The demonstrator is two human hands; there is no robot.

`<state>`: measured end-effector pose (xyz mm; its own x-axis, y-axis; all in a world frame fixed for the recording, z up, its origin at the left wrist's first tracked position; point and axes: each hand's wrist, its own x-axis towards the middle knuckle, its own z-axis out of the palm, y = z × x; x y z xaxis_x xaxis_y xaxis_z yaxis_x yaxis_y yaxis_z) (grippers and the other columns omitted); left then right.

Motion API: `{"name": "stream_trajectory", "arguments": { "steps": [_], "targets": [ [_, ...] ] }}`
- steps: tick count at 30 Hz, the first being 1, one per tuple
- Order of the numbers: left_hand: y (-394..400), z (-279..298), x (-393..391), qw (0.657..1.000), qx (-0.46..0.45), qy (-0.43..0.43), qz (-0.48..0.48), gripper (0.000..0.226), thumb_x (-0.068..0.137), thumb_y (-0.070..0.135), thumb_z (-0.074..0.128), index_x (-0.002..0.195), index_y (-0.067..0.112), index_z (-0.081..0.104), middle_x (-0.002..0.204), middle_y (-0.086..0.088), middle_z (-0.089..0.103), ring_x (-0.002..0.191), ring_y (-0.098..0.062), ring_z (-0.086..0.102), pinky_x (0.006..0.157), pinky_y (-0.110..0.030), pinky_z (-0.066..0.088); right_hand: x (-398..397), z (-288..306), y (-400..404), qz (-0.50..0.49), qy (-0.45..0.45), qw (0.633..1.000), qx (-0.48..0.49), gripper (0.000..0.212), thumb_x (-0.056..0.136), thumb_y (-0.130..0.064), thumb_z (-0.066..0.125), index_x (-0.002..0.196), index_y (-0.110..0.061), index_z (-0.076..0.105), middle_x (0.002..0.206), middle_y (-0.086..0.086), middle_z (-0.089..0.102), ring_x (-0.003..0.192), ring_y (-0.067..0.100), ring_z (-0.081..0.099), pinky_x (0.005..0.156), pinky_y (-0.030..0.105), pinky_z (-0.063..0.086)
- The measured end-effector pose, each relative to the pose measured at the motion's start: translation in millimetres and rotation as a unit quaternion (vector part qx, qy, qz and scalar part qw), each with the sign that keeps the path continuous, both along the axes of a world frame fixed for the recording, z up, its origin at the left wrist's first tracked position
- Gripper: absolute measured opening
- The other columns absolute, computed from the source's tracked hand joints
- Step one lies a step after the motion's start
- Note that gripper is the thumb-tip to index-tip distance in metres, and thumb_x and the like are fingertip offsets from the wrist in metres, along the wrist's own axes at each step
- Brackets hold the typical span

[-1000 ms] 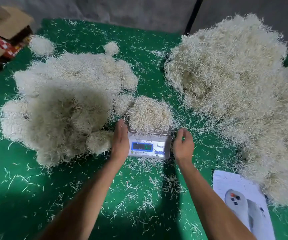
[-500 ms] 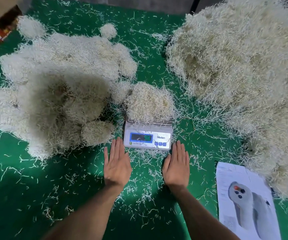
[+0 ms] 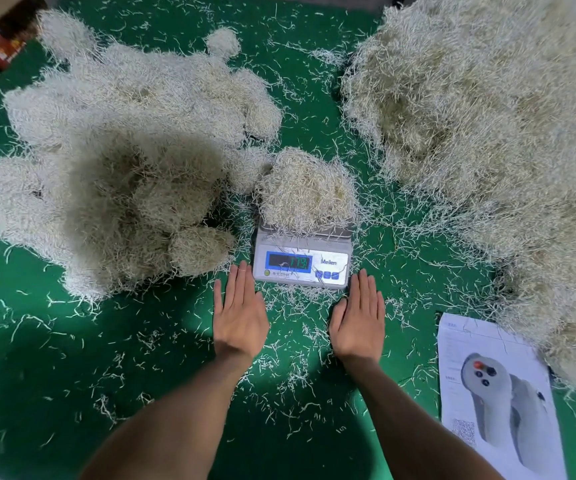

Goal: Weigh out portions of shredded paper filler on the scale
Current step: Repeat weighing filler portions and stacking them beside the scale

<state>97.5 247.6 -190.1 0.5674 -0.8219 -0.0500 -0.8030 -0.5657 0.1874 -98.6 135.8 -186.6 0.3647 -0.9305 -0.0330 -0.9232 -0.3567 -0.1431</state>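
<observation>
A portion of shredded paper (image 3: 309,190) sits heaped on the scale (image 3: 302,263), which stands in the middle of the green table (image 3: 71,358). The left hand (image 3: 239,311) and the right hand (image 3: 359,318) lie flat with straight fingers on the table just in front of the scale, one at each front corner, and they hold nothing. The left fingertips are very near the scale body; I cannot tell if they touch it.

The step in hand seems to be the reading of the weight. To do it well, both hands should stay off the scale and off the portion, because any touch will change the number. The green digits on the display (image 3: 290,262) look like 179, but they are a little blurred, so I am not sure.

Some strands hang over the edge of the pan, and on the left the portion comes close to the pile of finished clumps (image 3: 116,161). It is better that the portion leans on nothing outside the pan. If the weight is wrong, small pinches can go to or from the big loose heap (image 3: 487,133) on the right, with a pause until the number is steady.
</observation>
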Motion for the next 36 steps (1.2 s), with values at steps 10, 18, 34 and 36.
{"name": "stream_trajectory", "arguments": {
  "steps": [10, 18, 34, 36],
  "targets": [
    [-10, 18, 5, 0.994, 0.033, 0.105, 0.023, 0.058, 0.107, 0.036, 0.007, 0.161, 0.014, -0.001, 0.169, -0.003, -0.005, 0.155, -0.017, -0.012, 0.126, -0.046, -0.005, -4, 25, -18, 0.009, -0.019, 1.000, 0.023, 0.059, 0.103, -0.040, 0.022, 0.146, -0.011, 0.049, 0.152, 0.011, 0.047, 0.135, 0.023, 0.043, 0.116, 0.040, 0.031],
    [-102, 140, 22, 0.953, -0.214, 0.210, 0.032, 0.101, 0.088, 0.066, 0.060, 0.161, 0.027, 0.002, 0.170, 0.003, -0.001, 0.156, -0.020, 0.002, 0.125, -0.048, 0.011, 64, 135, -116, -0.063, -0.336, 0.937, 0.072, 0.046, 0.107, -0.048, 0.038, 0.130, -0.014, 0.059, 0.126, 0.004, 0.062, 0.109, 0.016, 0.063, 0.098, 0.047, 0.056],
    [-207, 186, 21, 0.881, -0.152, 0.447, -0.009, 0.073, 0.065, 0.049, 0.089, 0.125, 0.025, 0.054, 0.070, 0.020, 0.071, 0.048, 0.004, 0.058, 0.041, -0.017, 0.044, 124, 192, -194, -0.208, -0.404, 0.808, 0.375, 0.028, 0.107, -0.018, 0.040, 0.124, -0.006, 0.058, 0.084, 0.006, 0.051, 0.072, 0.016, 0.053, 0.056, 0.026, 0.047],
    [-212, 189, 15, 0.874, -0.148, 0.463, -0.009, 0.075, 0.075, 0.038, 0.087, 0.137, 0.021, 0.049, 0.064, 0.034, 0.064, 0.038, 0.008, 0.050, 0.033, -0.012, 0.035, 118, 196, -217, -0.240, -0.414, 0.808, 0.343, 0.036, 0.105, -0.021, 0.045, 0.135, -0.003, 0.056, 0.079, 0.001, 0.047, 0.064, 0.012, 0.047, 0.044, 0.026, 0.044]
  ]
}}
